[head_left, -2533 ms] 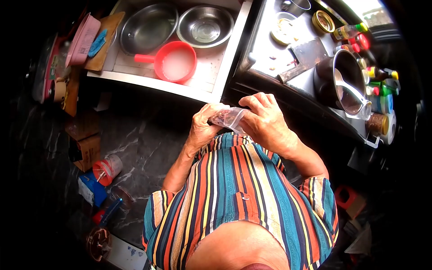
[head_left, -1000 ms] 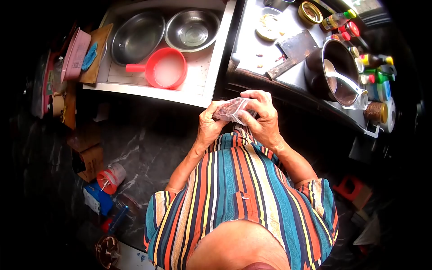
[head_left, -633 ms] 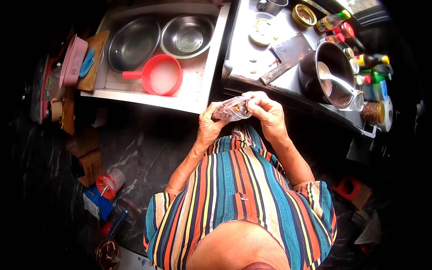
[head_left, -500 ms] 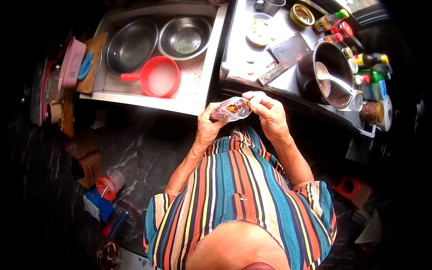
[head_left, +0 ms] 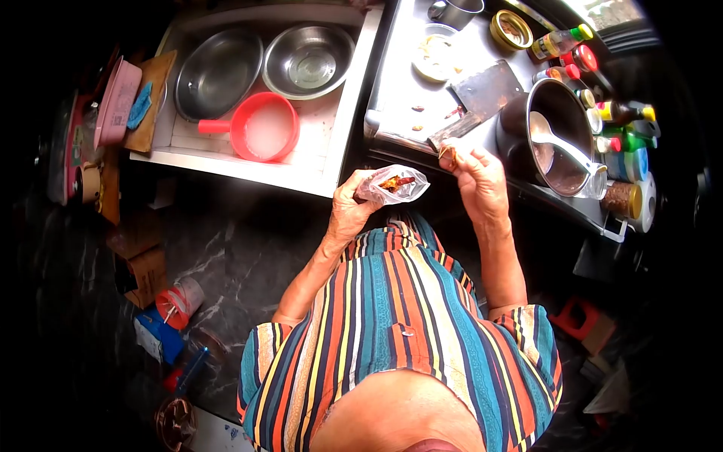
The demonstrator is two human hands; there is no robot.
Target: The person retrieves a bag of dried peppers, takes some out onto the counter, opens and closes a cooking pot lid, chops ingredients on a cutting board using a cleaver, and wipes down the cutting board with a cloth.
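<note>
My left hand [head_left: 352,205] grips a clear plastic bag [head_left: 381,194] by its side, its mouth facing right. Inside the bag lie reddish-orange dried pieces [head_left: 396,183] that look like dried chillies. To the right, my right hand [head_left: 482,181] is closed in a pinch on a small brown piece [head_left: 447,157], too small to name for certain. That hand is apart from the bag, close to the counter's front edge and just below the handle of a cleaver [head_left: 486,96]. A dark pot [head_left: 512,135] with a white ladle [head_left: 563,143] stands right of it.
On the left, a white sink [head_left: 320,169] holds two metal basins [head_left: 218,75] and a red dipper [head_left: 263,128]. Over the counter are a plate [head_left: 435,53], a metal mug [head_left: 456,11], an open tin [head_left: 510,30], a few small scraps [head_left: 418,108], and several bottles and jars [head_left: 621,198] at the right.
My right hand has moved away from the bag's mouth, to the right, carrying the small brown piece. My left hand still holds the bag in nearly the same place.
</note>
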